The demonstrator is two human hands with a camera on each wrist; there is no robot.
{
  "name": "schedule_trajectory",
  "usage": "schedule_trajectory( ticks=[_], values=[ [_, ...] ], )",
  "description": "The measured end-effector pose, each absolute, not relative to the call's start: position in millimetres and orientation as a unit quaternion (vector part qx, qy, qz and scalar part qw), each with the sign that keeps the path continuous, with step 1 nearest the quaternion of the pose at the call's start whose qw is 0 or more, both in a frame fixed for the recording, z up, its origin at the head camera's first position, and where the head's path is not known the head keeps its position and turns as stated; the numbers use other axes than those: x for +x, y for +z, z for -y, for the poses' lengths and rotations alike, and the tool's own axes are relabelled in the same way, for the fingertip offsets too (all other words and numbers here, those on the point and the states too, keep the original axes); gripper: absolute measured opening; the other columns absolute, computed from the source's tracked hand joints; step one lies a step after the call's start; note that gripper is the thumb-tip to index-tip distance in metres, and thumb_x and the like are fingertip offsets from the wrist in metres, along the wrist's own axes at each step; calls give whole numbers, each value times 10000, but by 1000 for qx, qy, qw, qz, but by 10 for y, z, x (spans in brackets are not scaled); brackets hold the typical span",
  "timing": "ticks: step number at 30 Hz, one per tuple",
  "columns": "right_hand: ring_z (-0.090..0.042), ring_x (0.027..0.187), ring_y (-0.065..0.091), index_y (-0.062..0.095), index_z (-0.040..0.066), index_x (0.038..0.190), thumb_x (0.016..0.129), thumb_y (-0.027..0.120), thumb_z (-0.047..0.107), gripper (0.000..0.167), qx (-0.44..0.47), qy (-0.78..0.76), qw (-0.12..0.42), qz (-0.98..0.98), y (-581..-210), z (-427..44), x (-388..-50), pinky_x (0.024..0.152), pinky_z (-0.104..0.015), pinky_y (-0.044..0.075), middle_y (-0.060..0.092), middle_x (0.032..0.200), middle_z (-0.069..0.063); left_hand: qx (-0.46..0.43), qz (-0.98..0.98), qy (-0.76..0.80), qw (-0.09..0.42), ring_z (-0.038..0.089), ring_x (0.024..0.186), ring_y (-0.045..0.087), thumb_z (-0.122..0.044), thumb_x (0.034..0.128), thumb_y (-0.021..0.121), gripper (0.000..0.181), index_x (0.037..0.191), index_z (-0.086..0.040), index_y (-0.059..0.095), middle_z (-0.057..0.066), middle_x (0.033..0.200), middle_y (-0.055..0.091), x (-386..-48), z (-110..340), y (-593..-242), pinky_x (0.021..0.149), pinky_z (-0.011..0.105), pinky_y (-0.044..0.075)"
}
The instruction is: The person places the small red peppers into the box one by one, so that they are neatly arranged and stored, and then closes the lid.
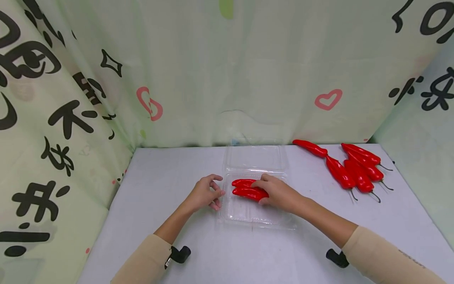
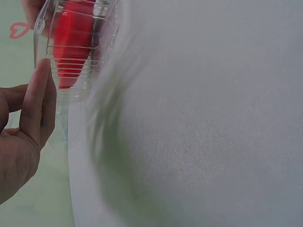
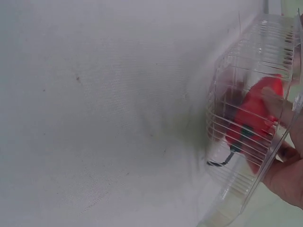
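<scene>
Head view: your right hand point(image 1: 278, 192) has its thumb and fingers closed around the stem-side part of the nearer pepper point(image 1: 250, 193), while the farther pepper point(image 1: 242, 182) lies just beside it, partly hidden by your fingers. Both point their tips left inside the base of the clear container point(image 1: 244, 213). Your left hand point(image 1: 207, 192) grips nothing; its fingers are loosely bent at the container's left rim, a fingertip seeming to touch it. To set this pepper well, I'd lower it flat, line it up with its neighbour, and tuck its dark stem inside the wall before loosening your fingers. A light steadying touch at the rim should be enough, since the thin plastic probably slides or flexes easily. The lid point(image 1: 256, 158) lies open behind the base, and on the worktop point(image 1: 166, 169) to the right lie more red peppers point(image 1: 359, 176), well apart from the container.
</scene>
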State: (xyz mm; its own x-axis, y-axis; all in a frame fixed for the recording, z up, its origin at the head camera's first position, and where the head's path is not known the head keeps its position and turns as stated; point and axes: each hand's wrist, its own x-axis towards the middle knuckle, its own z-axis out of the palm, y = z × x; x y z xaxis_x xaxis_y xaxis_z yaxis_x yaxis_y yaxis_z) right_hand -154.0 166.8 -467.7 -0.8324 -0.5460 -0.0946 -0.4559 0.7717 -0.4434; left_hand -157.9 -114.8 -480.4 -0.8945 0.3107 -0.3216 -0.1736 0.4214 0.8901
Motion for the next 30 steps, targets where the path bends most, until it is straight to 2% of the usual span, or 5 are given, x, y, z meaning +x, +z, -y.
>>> schedule_trajectory(
  ticks=[7,30],
  values=[
    [-176,995,602,682,152,1204,772,919,175,494,-261,-210,97,-937,-4710,-1665,-1504,792,-301,632,635,1108,-37,46,-809,540,227,201,563,692,-57,966,706,523,1443,-22,493,137,969,607,-1584,1154,-4810,551,332,624],
    [-136,945,574,694,162,1181,752,937,214,496,-268,-200,50,-941,-4836,-1670,-1471,777,-264,600,619,1047,-4,43,-810,538,228,199,556,686,-54,964,707,529,1444,-20,487,136,966,614,-1600,1151,-4814,549,325,621]
  ],
)
